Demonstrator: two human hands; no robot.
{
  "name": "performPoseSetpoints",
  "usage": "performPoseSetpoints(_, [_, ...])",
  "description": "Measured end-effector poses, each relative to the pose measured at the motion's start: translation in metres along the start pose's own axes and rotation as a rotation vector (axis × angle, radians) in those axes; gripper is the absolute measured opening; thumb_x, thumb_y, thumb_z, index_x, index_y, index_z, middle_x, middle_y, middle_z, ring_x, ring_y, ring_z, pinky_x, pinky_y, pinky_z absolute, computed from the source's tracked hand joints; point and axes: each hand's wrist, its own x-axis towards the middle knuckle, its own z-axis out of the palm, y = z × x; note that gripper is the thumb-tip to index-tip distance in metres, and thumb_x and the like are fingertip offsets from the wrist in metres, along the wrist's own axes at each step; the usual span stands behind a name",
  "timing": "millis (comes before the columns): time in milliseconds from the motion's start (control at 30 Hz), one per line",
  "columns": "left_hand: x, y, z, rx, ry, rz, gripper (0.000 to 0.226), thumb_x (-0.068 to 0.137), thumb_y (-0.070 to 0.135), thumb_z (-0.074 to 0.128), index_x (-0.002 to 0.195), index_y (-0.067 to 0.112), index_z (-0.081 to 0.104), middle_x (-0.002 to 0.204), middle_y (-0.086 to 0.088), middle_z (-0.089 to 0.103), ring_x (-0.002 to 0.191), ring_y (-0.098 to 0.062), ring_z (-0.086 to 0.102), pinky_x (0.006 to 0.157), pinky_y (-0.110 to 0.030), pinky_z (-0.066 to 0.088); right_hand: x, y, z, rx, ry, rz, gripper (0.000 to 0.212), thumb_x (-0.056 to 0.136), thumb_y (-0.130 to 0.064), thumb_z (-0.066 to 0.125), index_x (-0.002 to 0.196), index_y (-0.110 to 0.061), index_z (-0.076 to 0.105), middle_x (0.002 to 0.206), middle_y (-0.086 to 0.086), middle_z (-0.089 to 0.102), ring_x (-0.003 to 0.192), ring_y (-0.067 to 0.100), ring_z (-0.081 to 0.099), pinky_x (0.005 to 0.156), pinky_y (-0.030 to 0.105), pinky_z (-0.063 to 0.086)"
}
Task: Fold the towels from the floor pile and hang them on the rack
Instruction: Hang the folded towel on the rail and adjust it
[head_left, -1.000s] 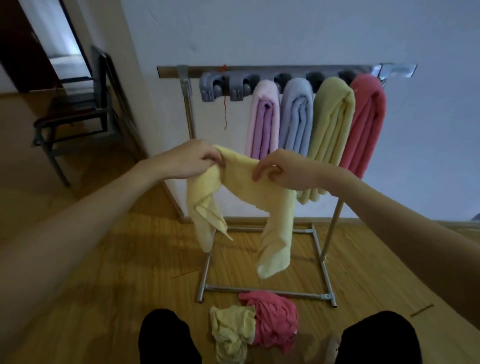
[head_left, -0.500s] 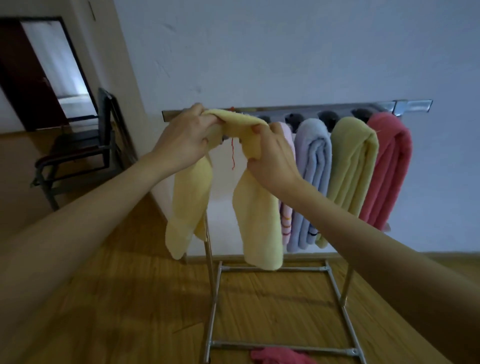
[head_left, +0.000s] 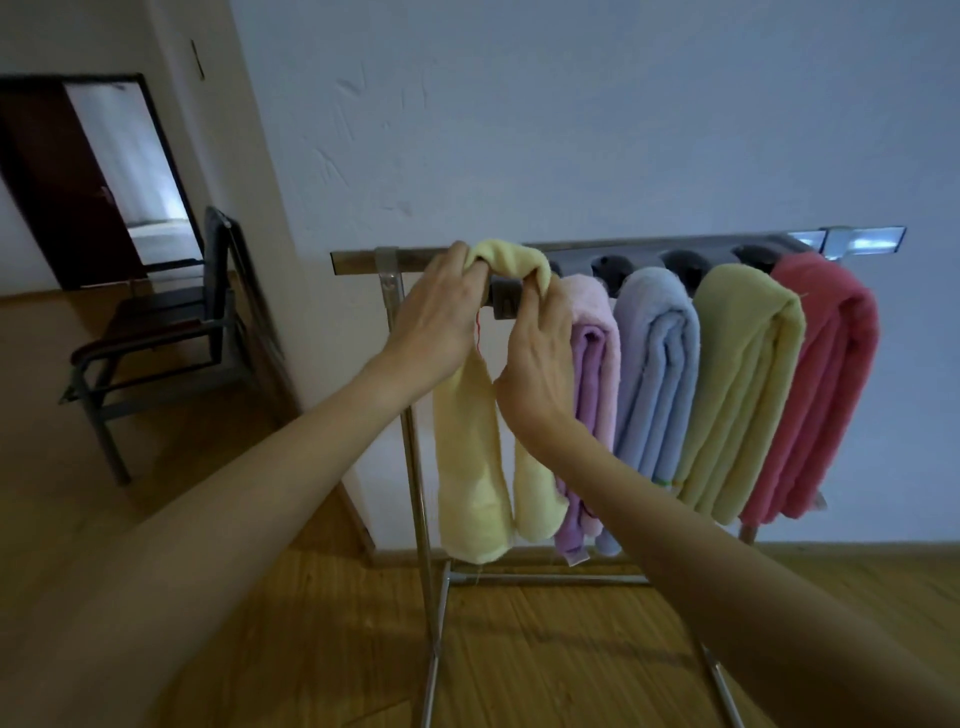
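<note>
left hand (head_left: 434, 317) fingers curled, pinching yellow towel (head_left: 470, 452) | right hand (head_left: 537, 358) fingers pinching same towel at rack (head_left: 358, 257)

You are facing a pale bluish-white wall (head_left: 571, 130) with rough plaster marks. A wooden plank floor (head_left: 545, 649) is running beneath you. To your left, a dark metal-framed chair (head_left: 166, 332) is standing near a cream wall (head_left: 228, 171), and daylight is coming through an open doorway (head_left: 130, 171).
</note>
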Motion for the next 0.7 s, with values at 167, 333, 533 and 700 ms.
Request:
performPoseSetpoints(167, [-0.012, 0.000, 0.027, -0.024, -0.022, -0.001, 0.037, 0.085, -0.007, 0.051, 0.120, 0.005, 0.050, 0.123, -0.013, 0.048, 0.115, -0.031, 0.048, 0.077, -0.038, 0.053, -0.018, 0.021, 0.010, -0.112, -0.029, -0.097, 0.081, 0.078, 0.008, 0.060, 0.148, 0.000, 0.018, 0.154, 0.019, 0.019, 0.142, 0.030, 0.023, 0.111, 0.028, 0.015])
performPoseSetpoints(333, [-0.019, -0.009, 0.047, -0.020, -0.015, 0.054, 0.026, 0.089, -0.003, 0.052, 0.113, 0.007, 0.053, 0.109, -0.010, 0.050, 0.094, -0.023, 0.052, 0.067, -0.027, 0.043, -0.033, 0.041, 0.021, -0.097, -0.105, -0.154, 0.084, 0.067, 0.019, 0.056, 0.144, 0.005, 0.026, 0.148, 0.029, 0.028, 0.131, 0.040, 0.040, 0.105, 0.042, 0.043])
performPoseSetpoints(533, [-0.041, -0.005, 0.065, -0.037, 0.009, 0.107, 0.041, 0.089, -0.001, 0.053, 0.129, 0.007, 0.048, 0.121, -0.013, 0.050, 0.104, -0.026, 0.051, 0.079, -0.033, 0.051, -0.045, 0.068, 0.031, 0.055, -0.179, -0.272, 0.079, 0.076, 0.013, 0.046, 0.149, -0.004, 0.019, 0.145, 0.023, 0.037, 0.130, 0.036, 0.041, 0.097, 0.040, 0.048])
performPoseSetpoints(700, [-0.065, 0.005, 0.074, -0.301, 0.066, 0.029, 0.061, 0.090, 0.002, 0.052, 0.144, 0.018, 0.031, 0.120, -0.011, 0.046, 0.102, -0.024, 0.050, 0.081, -0.036, 0.049, -0.051, 0.088, 0.022, 0.331, -0.134, -0.303, 0.072, 0.081, 0.007, 0.040, 0.148, -0.008, 0.019, 0.120, 0.020, 0.052, 0.101, 0.027, 0.052, 0.090, 0.032, 0.047])
